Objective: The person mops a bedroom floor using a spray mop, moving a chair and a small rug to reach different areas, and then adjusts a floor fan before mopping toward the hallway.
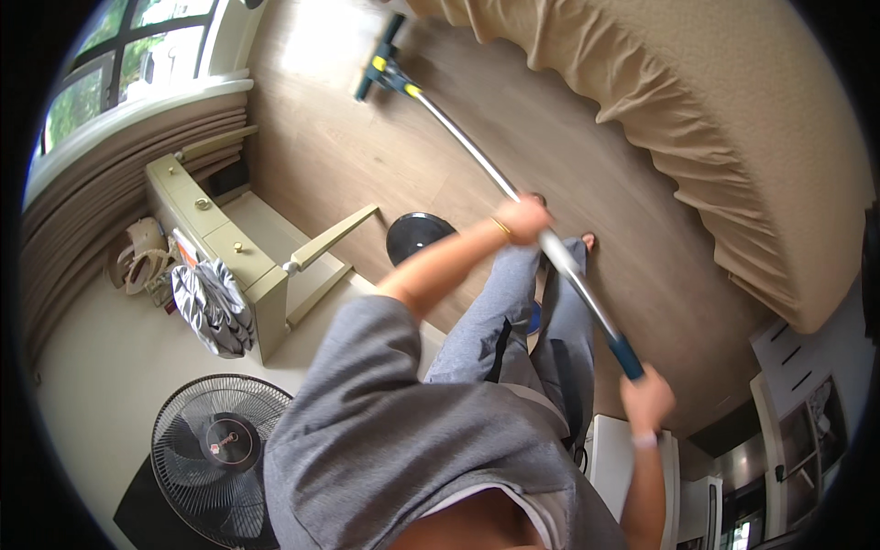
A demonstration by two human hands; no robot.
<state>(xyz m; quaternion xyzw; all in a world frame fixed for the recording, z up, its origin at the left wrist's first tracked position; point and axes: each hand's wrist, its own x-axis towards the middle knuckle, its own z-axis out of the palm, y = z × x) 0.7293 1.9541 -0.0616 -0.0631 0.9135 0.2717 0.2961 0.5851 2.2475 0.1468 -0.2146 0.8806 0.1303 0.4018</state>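
A mop with a long metal pole (467, 142) runs diagonally across the view. Its dark teal head (380, 60), with yellow parts, is on the wood floor at the top. My left hand (528, 218), a gold bracelet at its wrist, grips the pole around its middle. Lower right, my right hand (647, 400) is closed around the pole's end, by the dark teal grip (625, 357). Both hands are slightly blurred. Between them is a thicker pale sleeve (559, 255) on the pole. My feet are partly visible below the grey trousers (474, 309).
A bed with a gathered beige skirt (660, 130) borders the floor (440, 158) on the right. To the left stand a cream drawer table (227, 237) with silver-grey cloth (213, 309), a black fan (223, 447) and a round black object (412, 234). White furniture (615, 454) is lower right.
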